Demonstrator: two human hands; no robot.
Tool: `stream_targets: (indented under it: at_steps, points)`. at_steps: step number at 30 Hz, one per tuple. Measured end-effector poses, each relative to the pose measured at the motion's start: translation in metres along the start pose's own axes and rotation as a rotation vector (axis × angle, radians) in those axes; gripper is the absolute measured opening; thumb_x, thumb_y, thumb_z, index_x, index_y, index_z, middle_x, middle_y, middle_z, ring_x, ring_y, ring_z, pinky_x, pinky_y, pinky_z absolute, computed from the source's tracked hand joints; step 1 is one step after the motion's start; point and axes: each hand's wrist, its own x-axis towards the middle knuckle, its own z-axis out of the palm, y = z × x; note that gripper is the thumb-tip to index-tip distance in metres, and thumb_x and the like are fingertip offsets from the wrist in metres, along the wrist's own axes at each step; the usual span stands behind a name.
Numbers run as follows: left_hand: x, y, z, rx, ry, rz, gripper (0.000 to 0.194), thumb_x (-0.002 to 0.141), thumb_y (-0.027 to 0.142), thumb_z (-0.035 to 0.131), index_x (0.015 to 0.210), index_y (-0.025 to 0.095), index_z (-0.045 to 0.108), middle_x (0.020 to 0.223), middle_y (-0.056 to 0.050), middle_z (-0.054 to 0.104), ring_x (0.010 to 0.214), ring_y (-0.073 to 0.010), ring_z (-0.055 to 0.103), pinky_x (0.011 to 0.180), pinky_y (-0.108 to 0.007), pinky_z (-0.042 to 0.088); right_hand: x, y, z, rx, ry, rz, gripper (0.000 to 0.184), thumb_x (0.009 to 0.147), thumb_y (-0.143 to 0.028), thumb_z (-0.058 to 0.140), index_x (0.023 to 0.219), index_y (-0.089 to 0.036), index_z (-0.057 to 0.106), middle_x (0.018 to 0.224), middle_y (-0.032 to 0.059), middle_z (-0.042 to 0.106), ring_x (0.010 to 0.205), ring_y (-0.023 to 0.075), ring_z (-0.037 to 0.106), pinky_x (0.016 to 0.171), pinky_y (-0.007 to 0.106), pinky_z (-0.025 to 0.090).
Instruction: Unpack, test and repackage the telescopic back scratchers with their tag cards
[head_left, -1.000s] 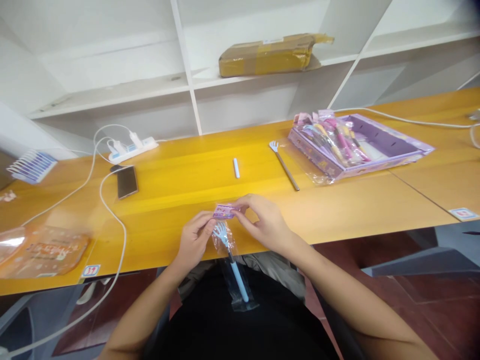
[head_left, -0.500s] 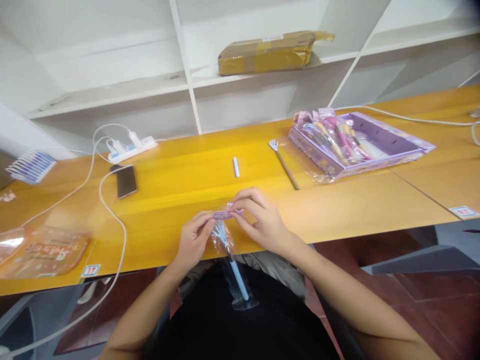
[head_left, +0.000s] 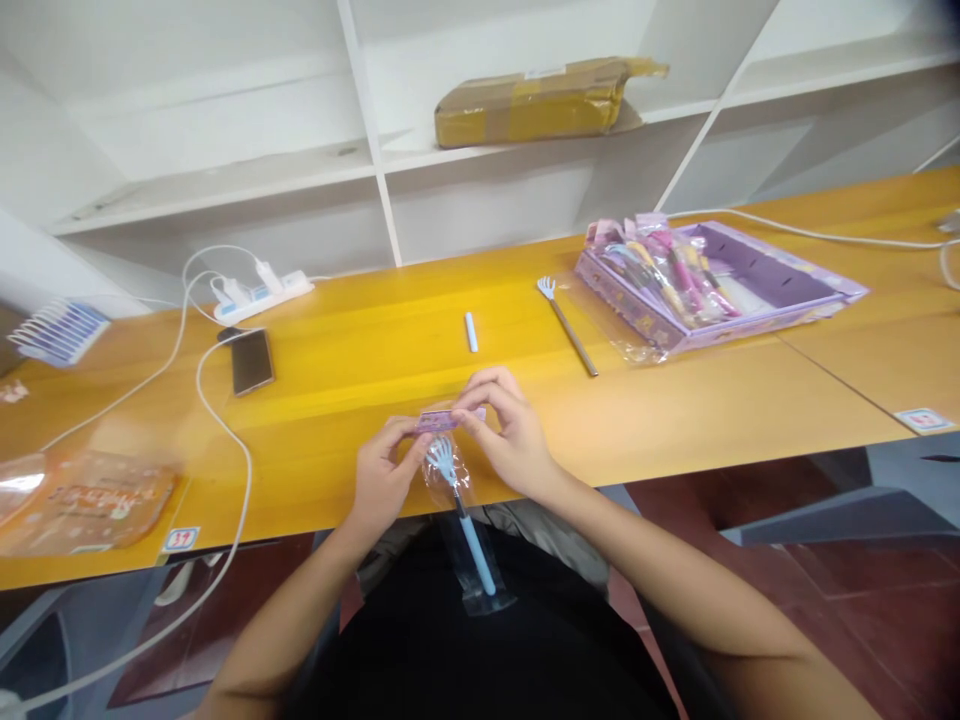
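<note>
A purple cardboard header (head_left: 436, 421) tops a clear plastic bag (head_left: 487, 604) that hangs over the desk's front edge. Inside the bag is a light-blue back scratcher (head_left: 474, 550), claw end up. My left hand (head_left: 384, 478) pinches the header's left end, thumb in front. At its right end my right hand (head_left: 510, 430) grips the header between thumb and fingers. Beyond my hands, a loose light-blue tube (head_left: 471, 332) lies on the desk. To its right rests an unwrapped back scratcher (head_left: 568, 328) with a pale-blue claw and a bare metal rod.
A purple display box (head_left: 780, 262) holding several bagged back scratchers stands at the right. On the left lie a phone (head_left: 252, 361), a power strip (head_left: 264, 298) with white cables and an orange plastic pouch (head_left: 97, 500). A taped carton (head_left: 540, 105) sits on the shelf.
My right fingers have shifted along the header, and more of its purple face shows, now flatter. The bagged back scratcher has moved very slightly. The other things on the desk stay put.
</note>
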Motion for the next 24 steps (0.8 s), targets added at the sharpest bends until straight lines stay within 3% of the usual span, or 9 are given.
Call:
stream_targets:
  at_steps: [5,11,17,24]
  points:
    - [-0.001,0.006,0.001,-0.062,0.074,-0.043,0.018,0.098,0.036,0.074,0.105,0.021,0.081,0.105,-0.006,0.082,0.099,-0.0216,0.075,0.095,-0.034,0.059,0.003,0.000,0.003,0.004,-0.029,-0.041,0.006,0.102,-0.024,0.069,0.098,-0.024,0.072,0.100,0.0044,0.062,0.098,0.0204,0.063,0.090,0.039,0.055]
    - [-0.002,0.001,0.002,-0.004,0.062,0.028,0.016,0.097,0.035,0.076,0.105,0.023,0.083,0.108,-0.006,0.082,0.103,-0.0228,0.076,0.098,-0.036,0.059,0.010,-0.006,-0.013,-0.206,-0.139,-0.213,0.009,0.106,-0.020,0.061,0.107,-0.022,0.069,0.108,0.0074,0.061,0.104,0.0217,0.062,0.092,0.040,0.054]
    - [-0.004,0.000,0.000,0.077,0.076,0.053,0.016,0.098,0.034,0.075,0.107,0.026,0.085,0.108,-0.005,0.083,0.102,-0.0223,0.077,0.099,-0.038,0.061,0.008,-0.009,-0.014,-0.379,-0.173,-0.280,0.012,0.107,-0.021,0.059,0.112,-0.022,0.070,0.110,0.0095,0.063,0.105,0.0237,0.061,0.092,0.042,0.054]
    - [-0.004,-0.001,-0.001,0.087,0.113,0.013,0.020,0.095,0.040,0.078,0.104,0.024,0.085,0.109,-0.006,0.084,0.104,-0.0247,0.079,0.102,-0.041,0.063,-0.003,-0.002,-0.004,-0.450,-0.199,-0.386,0.040,0.106,-0.016,0.056,0.143,-0.030,0.065,0.125,0.0121,0.065,0.115,0.0259,0.063,0.094,0.044,0.058]
